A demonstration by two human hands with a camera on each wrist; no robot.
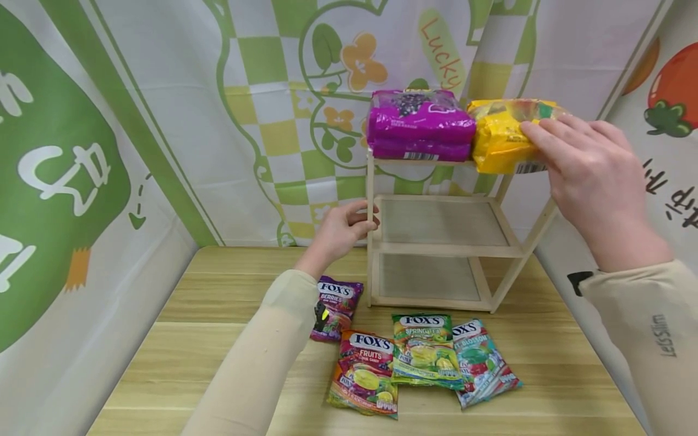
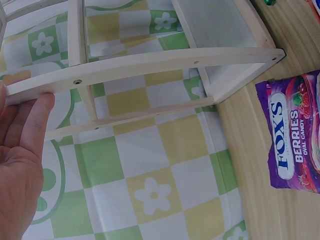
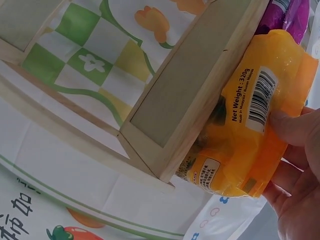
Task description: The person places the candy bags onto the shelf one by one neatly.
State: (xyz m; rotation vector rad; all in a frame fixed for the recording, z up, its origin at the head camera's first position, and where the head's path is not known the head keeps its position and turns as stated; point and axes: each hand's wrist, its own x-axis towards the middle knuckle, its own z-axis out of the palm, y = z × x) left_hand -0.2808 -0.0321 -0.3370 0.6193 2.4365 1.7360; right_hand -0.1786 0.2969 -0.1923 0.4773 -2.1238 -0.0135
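A small wooden shelf rack (image 1: 447, 249) stands on the table. My left hand (image 1: 340, 233) grips its left upright, fingers on one side and thumb on the other; the left wrist view shows the fingers against the wooden upright (image 2: 145, 70). On the top tier lies a purple candy bag (image 1: 420, 130), with a yellow candy bag (image 1: 498, 136) right beside it. My right hand (image 1: 594, 163) holds the yellow bag at its right end. In the right wrist view the thumb lies near the barcode of the yellow bag (image 3: 235, 130), which overhangs the tier's edge.
Several candy bags lie on the table before the rack: a purple berries bag (image 1: 327, 293), a red fruits bag (image 1: 366, 372), a green spring tea bag (image 1: 425, 351) and a light blue bag (image 1: 485, 366). Patterned curtains (image 1: 262, 79) hang behind and at both sides.
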